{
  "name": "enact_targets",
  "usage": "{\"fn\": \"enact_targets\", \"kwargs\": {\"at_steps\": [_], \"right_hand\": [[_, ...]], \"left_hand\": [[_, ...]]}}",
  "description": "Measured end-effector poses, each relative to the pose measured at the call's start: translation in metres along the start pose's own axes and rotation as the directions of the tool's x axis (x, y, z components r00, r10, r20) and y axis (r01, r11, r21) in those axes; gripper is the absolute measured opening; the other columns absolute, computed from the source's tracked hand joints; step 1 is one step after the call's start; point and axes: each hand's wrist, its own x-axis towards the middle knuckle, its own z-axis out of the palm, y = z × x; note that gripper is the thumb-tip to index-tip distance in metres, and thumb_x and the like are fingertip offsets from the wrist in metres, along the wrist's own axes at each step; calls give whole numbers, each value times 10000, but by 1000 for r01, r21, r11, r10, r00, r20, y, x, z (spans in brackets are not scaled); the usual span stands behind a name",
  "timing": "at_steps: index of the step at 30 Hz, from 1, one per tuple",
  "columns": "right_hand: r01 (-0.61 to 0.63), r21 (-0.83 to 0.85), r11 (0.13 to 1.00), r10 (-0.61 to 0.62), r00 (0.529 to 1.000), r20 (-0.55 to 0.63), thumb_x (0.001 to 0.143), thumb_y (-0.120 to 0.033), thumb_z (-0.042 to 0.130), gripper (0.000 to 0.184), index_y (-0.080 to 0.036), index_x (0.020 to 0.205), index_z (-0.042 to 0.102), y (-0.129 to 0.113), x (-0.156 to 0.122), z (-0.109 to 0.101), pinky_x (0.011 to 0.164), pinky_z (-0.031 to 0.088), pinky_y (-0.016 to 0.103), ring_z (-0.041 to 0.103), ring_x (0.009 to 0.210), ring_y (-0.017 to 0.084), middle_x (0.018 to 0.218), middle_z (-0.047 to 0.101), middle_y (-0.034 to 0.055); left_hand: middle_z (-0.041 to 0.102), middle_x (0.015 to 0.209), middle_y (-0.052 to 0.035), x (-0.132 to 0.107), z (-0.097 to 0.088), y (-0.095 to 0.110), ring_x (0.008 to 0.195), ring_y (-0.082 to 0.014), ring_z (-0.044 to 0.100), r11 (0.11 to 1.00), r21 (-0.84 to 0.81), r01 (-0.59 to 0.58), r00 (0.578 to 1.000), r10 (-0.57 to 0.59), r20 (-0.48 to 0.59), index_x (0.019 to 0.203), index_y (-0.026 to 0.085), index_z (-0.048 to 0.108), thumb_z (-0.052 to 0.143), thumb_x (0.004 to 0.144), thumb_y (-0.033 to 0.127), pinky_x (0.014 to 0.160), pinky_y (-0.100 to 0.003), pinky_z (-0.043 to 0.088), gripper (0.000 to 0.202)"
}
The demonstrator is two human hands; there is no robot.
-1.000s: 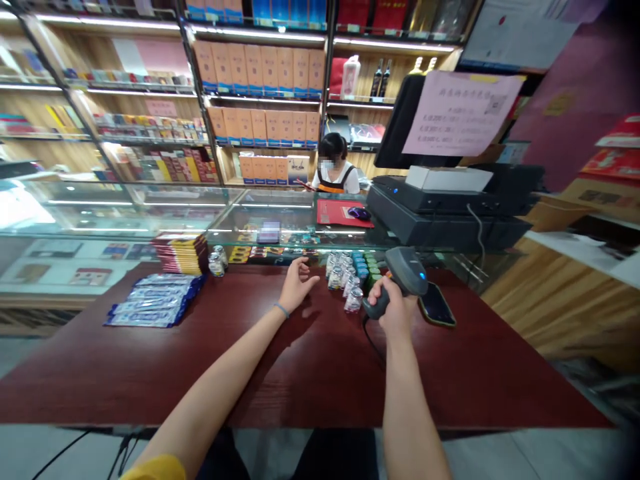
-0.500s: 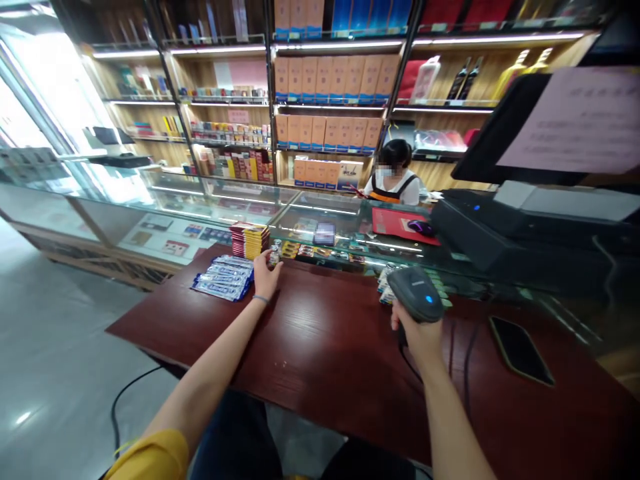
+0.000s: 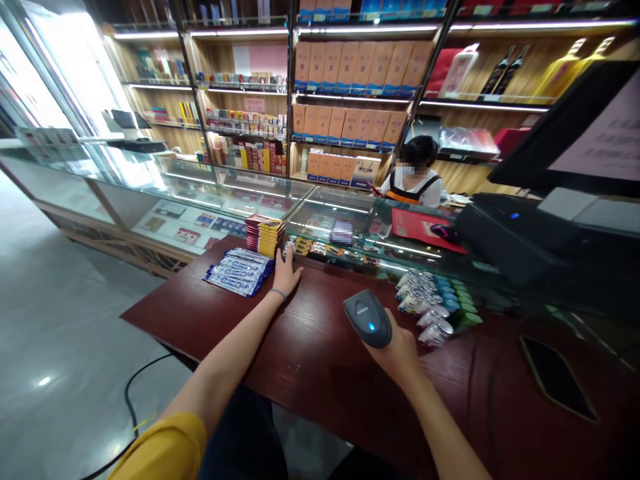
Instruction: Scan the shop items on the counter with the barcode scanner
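My right hand (image 3: 400,353) is wrapped round the handle of a dark grey barcode scanner (image 3: 367,319) with a lit blue light, held above the table. My left hand (image 3: 287,273) reaches to the table's far edge, thumb spread out and fingers stretched toward a small silver-topped item (image 3: 289,247); whether they touch it I cannot tell. Beside that hand stands a stack of red and yellow packets (image 3: 264,236). Left of it lie blue and silver packets (image 3: 240,271) in an overlapping row. Several rows of small silver, blue and green packs (image 3: 430,303) lie right of the scanner.
The dark red wooden table (image 3: 310,353) meets a glass display counter (image 3: 320,200). A phone (image 3: 557,377) lies at the right, near a black register machine (image 3: 520,247) and monitor. A person (image 3: 413,177) sits behind the counter, near a red mat (image 3: 420,225) and shelves of boxes.
My right hand has carried the scanner left, uncovering the rows of small packs. My left hand stays beside the red and yellow stack. The view has shifted slightly to the left.
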Motion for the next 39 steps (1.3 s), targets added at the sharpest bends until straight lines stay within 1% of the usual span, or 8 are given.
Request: {"fn": "enact_targets", "kwargs": {"at_steps": [7,15,18,21,25,30,34,39], "right_hand": [[60,7,998,-60,994,87,785,-339,629,323,-223,1085,594,2,1,3,524,458,306,735,610,297,723,741,59],[49,23,999,-51,993,106,808,-330,630,313,-232,1097,560,1,0,0,530,461,304,740,622,294,721,734,44],[79,26,997,-81,993,88,793,-318,644,346,-218,1111,551,5,-1,0,522,471,303,734,602,293,697,724,36],[86,38,996,-89,993,75,788,-305,645,374,-223,1136,536,7,-2,0,541,490,301,736,606,283,719,731,30],[93,41,995,-94,995,45,785,-293,631,464,-223,1225,498,2,-3,-3,557,499,304,742,631,281,795,749,42],[154,65,986,-159,984,75,746,-265,631,509,-207,1228,476,-5,-2,-7,536,481,283,732,605,263,756,735,35],[168,35,985,-172,972,159,715,-241,638,546,-205,1232,470,-9,-2,-7,544,467,273,734,621,255,762,738,29],[191,-3,982,-186,958,220,703,-232,666,597,-186,1272,491,-13,-2,-7,567,460,259,736,656,235,819,756,42]], "left_hand": [[380,1324,-173,-2,3,-5,1317,-342,443,999,37,-24,999,25,-36,1435,175,468,705,746,93,1171,-544,335,733],[472,1241,-167,-2,-3,1,1206,-305,467,999,-33,-33,995,29,-99,1278,148,527,619,792,64,1146,-513,344,502],[526,1274,-150,-1,-8,5,1225,-290,484,988,-156,-5,996,-9,-92,1299,180,541,657,820,164,1134,-473,367,494],[606,1214,-103,-1,-14,13,1113,-237,583,881,-457,123,992,-98,77,1443,241,468,654,875,321,1017,-412,476,603],[669,1244,-75,-8,-23,35,987,-204,658,619,-690,374,914,-122,386,1523,340,425,619,920,430,846,-363,547,640],[659,1330,-76,-23,-24,55,990,-222,682,510,-634,582,757,-53,651,1493,362,503,730,855,421,826,-361,555,679],[651,1343,-62,-30,-18,59,1011,-182,671,385,-590,710,643,-12,766,1484,350,516,762,849,340,841,-285,521,681],[657,1305,-63,-31,-14,57,948,-124,646,286,-575,766,607,-27,795,1485,311,520,768,850,258,820,-227,485,683]]}}
